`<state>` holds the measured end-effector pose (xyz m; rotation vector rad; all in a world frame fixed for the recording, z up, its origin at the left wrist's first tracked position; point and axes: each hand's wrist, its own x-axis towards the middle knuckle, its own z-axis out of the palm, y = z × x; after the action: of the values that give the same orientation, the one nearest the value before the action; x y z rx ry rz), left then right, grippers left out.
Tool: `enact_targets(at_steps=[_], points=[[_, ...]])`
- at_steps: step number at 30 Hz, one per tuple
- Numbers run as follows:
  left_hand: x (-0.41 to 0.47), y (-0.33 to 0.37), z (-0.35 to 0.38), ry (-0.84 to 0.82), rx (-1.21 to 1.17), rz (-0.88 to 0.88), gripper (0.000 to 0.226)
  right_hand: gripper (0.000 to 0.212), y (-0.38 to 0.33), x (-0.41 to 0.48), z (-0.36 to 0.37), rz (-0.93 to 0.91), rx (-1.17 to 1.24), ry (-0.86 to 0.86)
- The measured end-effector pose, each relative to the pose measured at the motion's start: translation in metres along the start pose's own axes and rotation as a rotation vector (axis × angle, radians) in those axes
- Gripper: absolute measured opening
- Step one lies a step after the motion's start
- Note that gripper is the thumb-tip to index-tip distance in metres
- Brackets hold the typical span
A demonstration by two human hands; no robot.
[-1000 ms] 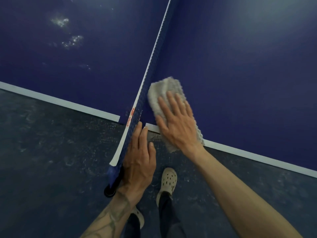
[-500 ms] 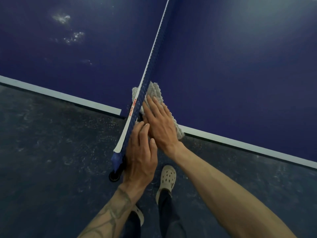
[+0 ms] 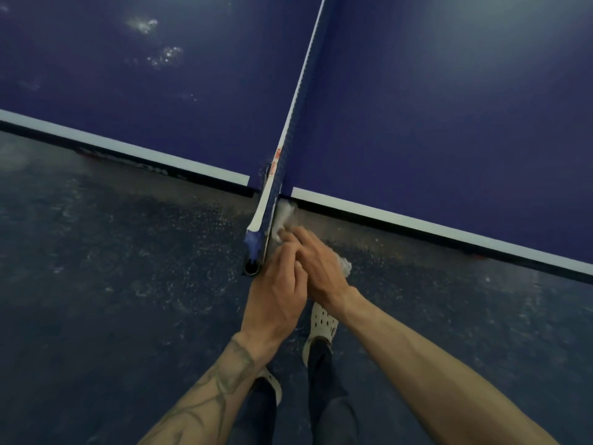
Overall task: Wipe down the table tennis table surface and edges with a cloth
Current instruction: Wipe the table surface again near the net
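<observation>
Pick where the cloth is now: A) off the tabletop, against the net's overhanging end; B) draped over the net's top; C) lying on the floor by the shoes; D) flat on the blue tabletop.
A: the cloth shows under the right hand, beside the net end, outside the table edge line.

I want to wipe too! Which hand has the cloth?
The right hand, on the untattooed arm: the white cloth pokes out from under it beside the net post. The left hand, on the tattooed arm, shows none.
</observation>
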<state>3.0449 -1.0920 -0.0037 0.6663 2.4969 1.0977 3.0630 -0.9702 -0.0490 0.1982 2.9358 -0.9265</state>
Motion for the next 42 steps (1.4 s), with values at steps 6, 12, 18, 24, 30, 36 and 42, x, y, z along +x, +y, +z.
enact_targets(at_steps=[6,12,18,24,30,36,42], points=[[-0.047,-0.044,-0.042,-0.121,0.18,-0.036,0.011,0.039,-0.044,-0.031,0.038,0.238,0.106,-0.15],[-0.067,-0.089,-0.104,-0.136,0.301,-0.226,0.013,0.045,-0.105,-0.041,0.056,0.535,0.325,-0.13],[-0.058,-0.105,-0.166,-0.128,0.356,-0.238,0.038,0.036,-0.166,-0.009,0.058,0.378,0.324,-0.087],[0.002,-0.094,-0.221,-0.071,0.399,-0.166,0.052,0.032,-0.207,0.062,0.014,0.26,0.313,0.088],[0.085,-0.079,-0.26,-0.067,0.464,-0.045,0.05,0.032,-0.217,0.139,-0.018,0.261,0.337,0.213],[0.186,-0.067,-0.281,-0.129,0.519,0.0,0.055,0.039,-0.196,0.225,-0.048,0.361,0.405,0.304],[0.276,-0.051,-0.295,-0.205,0.536,0.066,0.055,0.038,-0.17,0.286,-0.085,0.456,0.447,0.386]])
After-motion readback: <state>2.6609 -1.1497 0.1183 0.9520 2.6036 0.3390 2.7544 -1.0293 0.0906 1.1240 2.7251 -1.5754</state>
